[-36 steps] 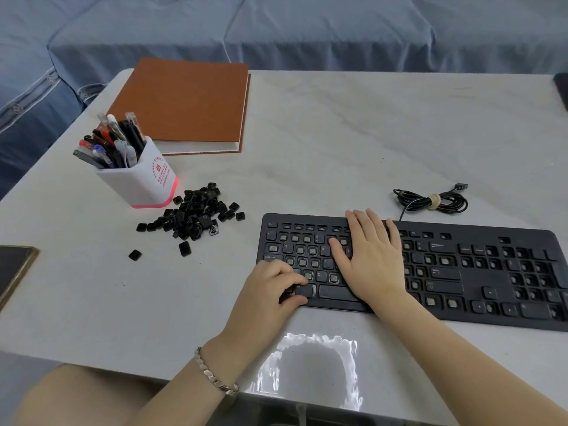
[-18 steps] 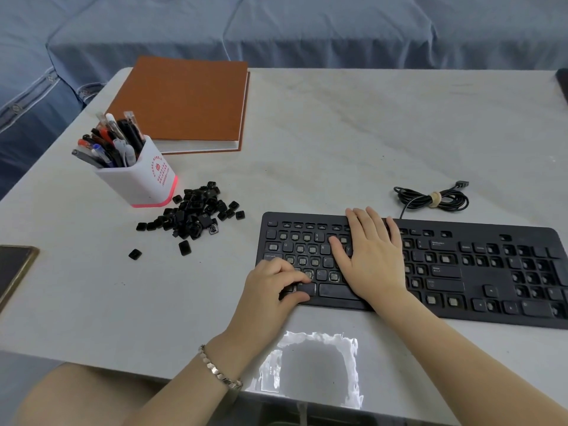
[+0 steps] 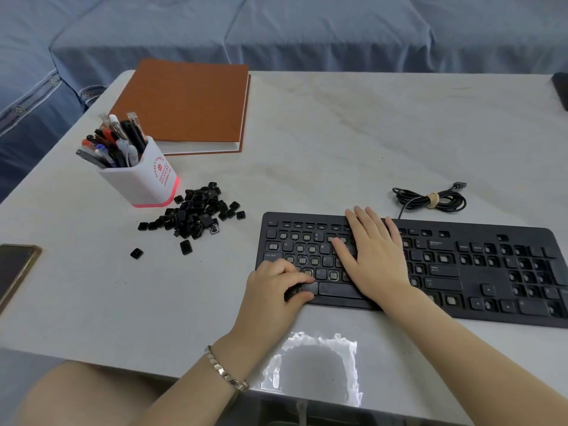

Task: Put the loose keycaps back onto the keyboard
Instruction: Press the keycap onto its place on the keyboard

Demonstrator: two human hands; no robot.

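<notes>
Blue fabric (image 3: 276,26) is seen behind a pale, marbled tabletop (image 3: 338,133). A black keyboard (image 3: 491,272) is laid along the near right part of the tabletop, and many of its positions are shown bare, without caps. The left hand (image 3: 270,290) is placed at the keyboard's near left corner with its fingers curled. A keycap (image 3: 309,288) in the bottom row, just left of the space bar, is pinched between the thumb and the index finger. Whether that cap is fully seated cannot be told. A metal bracelet (image 3: 226,370) is worn on that wrist. The right hand (image 3: 375,256) is laid flat on the middle of the keyboard, fingers straight and slightly spread, and nothing is held in it.

The loose keycaps (image 3: 196,215) are heaped on the tabletop to the left of the keyboard, apart from it, with two more lying singly on the near side of the heap. A white pen holder (image 3: 144,176) filled with pens is set just beside the heap, and a brown notebook (image 3: 187,103) is placed behind it. A coiled cable (image 3: 430,199) is seen beyond the keyboard, and a phone (image 3: 15,272) at the left edge.
</notes>
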